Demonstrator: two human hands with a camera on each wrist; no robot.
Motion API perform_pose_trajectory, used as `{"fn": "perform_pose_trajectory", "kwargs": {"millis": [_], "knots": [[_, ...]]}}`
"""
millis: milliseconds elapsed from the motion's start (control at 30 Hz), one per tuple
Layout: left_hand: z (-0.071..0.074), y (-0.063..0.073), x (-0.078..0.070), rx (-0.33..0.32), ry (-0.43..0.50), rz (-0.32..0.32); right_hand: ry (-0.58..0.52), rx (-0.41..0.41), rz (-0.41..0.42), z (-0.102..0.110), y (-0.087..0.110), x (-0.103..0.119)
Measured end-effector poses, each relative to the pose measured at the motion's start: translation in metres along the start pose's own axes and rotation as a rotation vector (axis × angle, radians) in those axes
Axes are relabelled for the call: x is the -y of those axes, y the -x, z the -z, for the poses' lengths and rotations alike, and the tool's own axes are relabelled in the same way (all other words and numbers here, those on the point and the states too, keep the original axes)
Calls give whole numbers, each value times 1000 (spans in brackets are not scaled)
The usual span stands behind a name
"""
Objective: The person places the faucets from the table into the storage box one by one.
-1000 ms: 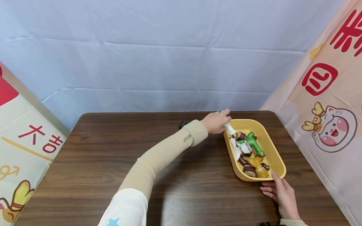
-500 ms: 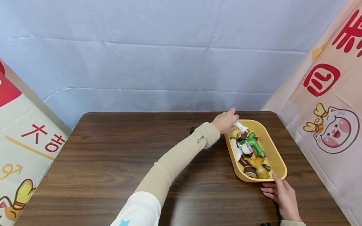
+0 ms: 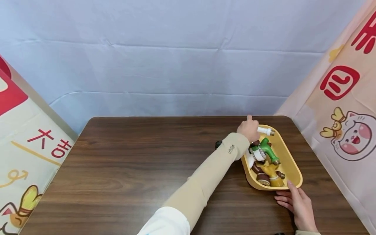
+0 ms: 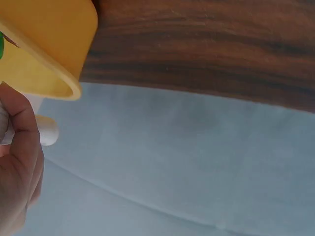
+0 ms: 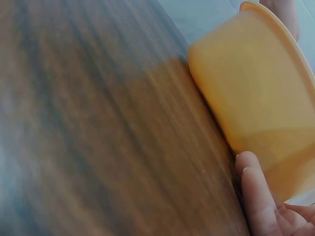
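Over the far left corner of a yellow plastic bin (image 3: 289,163), my left hand (image 3: 249,130) grips a white tube-shaped fitting (image 3: 265,131) with a brass-coloured end pointing right. Its other rounded white end pokes out past the curled fingers (image 4: 25,118) in the left wrist view. Inside the bin lie a bent green fitting (image 3: 267,150), a yellow fitting (image 3: 271,171) and several white and brown ones, partly hidden by my left hand. My right hand (image 3: 301,205) holds the bin's near right corner, thumb at the rim, other fingers low against the outer wall.
The bin stands at the right of a brown wood-grain table (image 3: 141,163). A pale cloth (image 3: 164,65) hangs behind the table's far edge. Printed banners flank it at the left (image 3: 38,156) and right (image 3: 352,107).
My left hand has moved right with the white fitting, which has turned from slanting downward to nearly level. My right hand stays at the bin's corner. The whole head view has shifted slightly.
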State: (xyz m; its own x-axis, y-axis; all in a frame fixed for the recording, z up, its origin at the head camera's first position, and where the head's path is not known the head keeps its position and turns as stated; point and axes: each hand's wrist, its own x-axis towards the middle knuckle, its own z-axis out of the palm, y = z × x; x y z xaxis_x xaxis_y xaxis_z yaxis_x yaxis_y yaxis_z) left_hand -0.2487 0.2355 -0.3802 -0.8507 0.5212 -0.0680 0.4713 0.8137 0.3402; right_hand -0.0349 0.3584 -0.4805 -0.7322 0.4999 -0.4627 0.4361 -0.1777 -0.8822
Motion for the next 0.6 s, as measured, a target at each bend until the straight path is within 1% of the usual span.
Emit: {"fn": "perform_pose_trajectory", "kwargs": {"millis": [133, 300, 433, 467, 600], "knots": [[-3, 1, -2, 8, 41, 17, 5, 4, 1, 0, 3, 1], [-9, 1, -1, 37, 132, 37, 9, -20, -11, -1, 1, 0], [-14, 2, -1, 41, 176, 47, 5, -19, -16, 1, -2, -2], [-15, 2, 0, 44, 184, 48, 1, -16, -15, 1, -2, -3], [-19, 4, 5, 55, 195, 14, -6, -15, -11, 1, -4, -3]]}}
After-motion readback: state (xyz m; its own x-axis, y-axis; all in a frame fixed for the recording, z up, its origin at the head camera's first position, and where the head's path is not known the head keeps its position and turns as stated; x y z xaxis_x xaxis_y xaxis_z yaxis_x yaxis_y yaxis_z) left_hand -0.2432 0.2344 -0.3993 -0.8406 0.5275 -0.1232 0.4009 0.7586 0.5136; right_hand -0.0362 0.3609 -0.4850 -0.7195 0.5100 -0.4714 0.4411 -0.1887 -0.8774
